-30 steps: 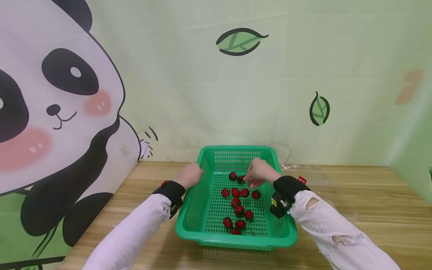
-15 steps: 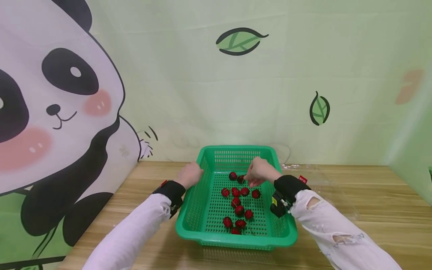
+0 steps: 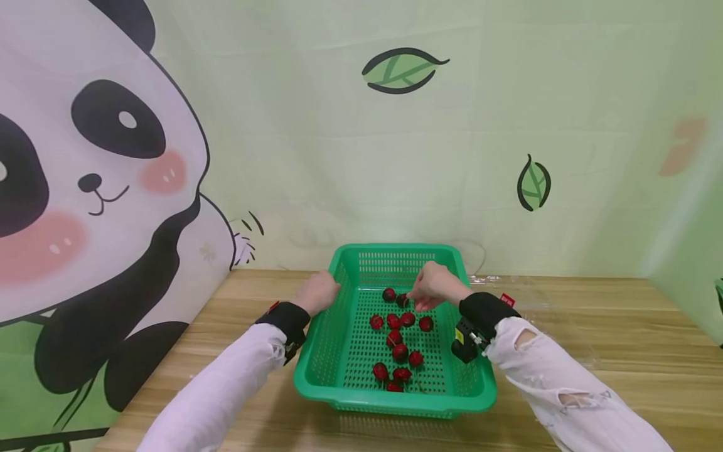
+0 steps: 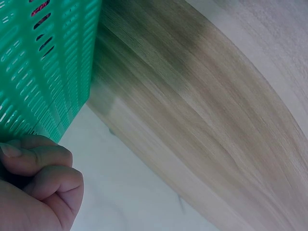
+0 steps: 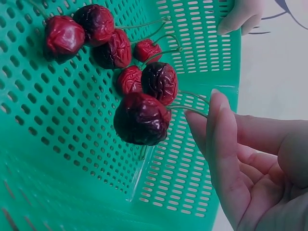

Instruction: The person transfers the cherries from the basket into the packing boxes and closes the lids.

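Note:
A green plastic basket (image 3: 319, 351) with slotted sides holds several wrinkled dark red cherries (image 3: 400, 353) on its perforated floor. My left hand (image 3: 317, 293) grips the basket's left rim; curled fingers (image 4: 57, 180) show beside the slotted wall in the left wrist view. Inside the basket, toward the back right, my right hand (image 3: 432, 287) pinches a thin green stem between thumb and fingertip. The right wrist view shows that stem leading to a large dark cherry (image 5: 142, 119), with more cherries (image 5: 64, 37) beyond it.
Wood-grain table (image 3: 632, 339) lies under the basket. A clear plastic sheet or bag (image 3: 542, 307) lies behind my right wrist. The back wall is a cloth printed with a panda (image 3: 101, 188) and leaves. Both wrists wear black straps with small devices.

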`<state>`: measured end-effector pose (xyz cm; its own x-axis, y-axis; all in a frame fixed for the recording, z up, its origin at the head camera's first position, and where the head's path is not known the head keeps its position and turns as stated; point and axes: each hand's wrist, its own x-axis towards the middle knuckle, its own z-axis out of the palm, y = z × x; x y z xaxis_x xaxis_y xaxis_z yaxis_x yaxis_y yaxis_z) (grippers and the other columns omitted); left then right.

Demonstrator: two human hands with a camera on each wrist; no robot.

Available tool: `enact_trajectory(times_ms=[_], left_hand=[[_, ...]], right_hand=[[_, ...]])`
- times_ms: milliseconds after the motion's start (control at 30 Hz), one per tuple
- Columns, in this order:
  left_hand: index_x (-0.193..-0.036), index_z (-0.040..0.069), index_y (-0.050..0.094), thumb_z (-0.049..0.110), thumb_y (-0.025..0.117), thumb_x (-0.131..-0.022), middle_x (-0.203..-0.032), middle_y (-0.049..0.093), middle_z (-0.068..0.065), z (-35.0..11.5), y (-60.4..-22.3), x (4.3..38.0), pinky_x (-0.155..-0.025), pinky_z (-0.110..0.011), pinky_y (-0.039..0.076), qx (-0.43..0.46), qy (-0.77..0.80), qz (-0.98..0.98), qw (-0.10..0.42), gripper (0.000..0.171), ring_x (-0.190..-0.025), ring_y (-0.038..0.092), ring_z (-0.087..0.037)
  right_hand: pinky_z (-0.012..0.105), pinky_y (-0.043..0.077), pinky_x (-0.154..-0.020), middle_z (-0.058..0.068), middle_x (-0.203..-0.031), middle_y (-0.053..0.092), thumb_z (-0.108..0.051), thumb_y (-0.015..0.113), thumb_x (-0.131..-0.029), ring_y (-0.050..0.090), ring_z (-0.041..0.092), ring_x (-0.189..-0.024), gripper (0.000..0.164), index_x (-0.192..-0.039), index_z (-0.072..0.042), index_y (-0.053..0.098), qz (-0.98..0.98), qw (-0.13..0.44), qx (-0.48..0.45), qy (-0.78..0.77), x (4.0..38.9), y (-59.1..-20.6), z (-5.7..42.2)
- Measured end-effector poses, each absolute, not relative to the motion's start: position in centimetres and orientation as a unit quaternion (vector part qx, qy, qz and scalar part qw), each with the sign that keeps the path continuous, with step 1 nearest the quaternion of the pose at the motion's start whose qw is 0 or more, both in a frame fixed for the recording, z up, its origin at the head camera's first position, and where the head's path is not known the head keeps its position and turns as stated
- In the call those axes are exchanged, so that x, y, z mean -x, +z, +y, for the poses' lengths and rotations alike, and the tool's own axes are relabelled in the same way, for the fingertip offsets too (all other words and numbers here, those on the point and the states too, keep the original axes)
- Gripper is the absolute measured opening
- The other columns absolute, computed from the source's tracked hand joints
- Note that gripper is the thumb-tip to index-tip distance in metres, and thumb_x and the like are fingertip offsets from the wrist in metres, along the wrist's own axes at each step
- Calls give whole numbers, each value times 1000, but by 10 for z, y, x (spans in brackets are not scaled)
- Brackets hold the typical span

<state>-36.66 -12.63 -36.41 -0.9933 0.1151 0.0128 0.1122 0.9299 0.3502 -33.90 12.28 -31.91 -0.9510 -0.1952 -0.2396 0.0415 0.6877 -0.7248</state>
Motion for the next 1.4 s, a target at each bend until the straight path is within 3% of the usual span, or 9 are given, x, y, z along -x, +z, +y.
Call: enact_trajectory(times_ms=[867, 1200, 1400], left_hand=[[-125, -18, 53, 18, 48, -107, -114, 66, -33, -125, -363, 365, -91, -53, 56, -57, 173, 983, 0, 41, -108, 68, -45], [-129, -19, 51, 18, 47, -107, -118, 65, -34, -126, -361, 365, -93, -53, 56, -61, 176, 983, 6, 43, -111, 67, -45], [-123, -18, 54, 17, 49, -106, -112, 66, -33, -126, -362, 365, -91, -54, 56, -69, 168, 983, -7, 40, -108, 68, -46]], right_hand=[[22, 57, -57, 5, -66, 71, 1, 66, -98, 61, 3, -49, 18, -107, 14, 71, 890, 149, 51, -429, 337, -311, 134], [20, 56, -55, 4, -65, 70, 1, 65, -98, 62, 3, -50, 16, -103, 15, 72, 888, 136, 70, -435, 335, -304, 142], [19, 55, -54, 2, -63, 68, 2, 64, -98, 61, 3, -50, 16, -103, 16, 71, 881, 138, 66, -448, 335, -301, 146]])
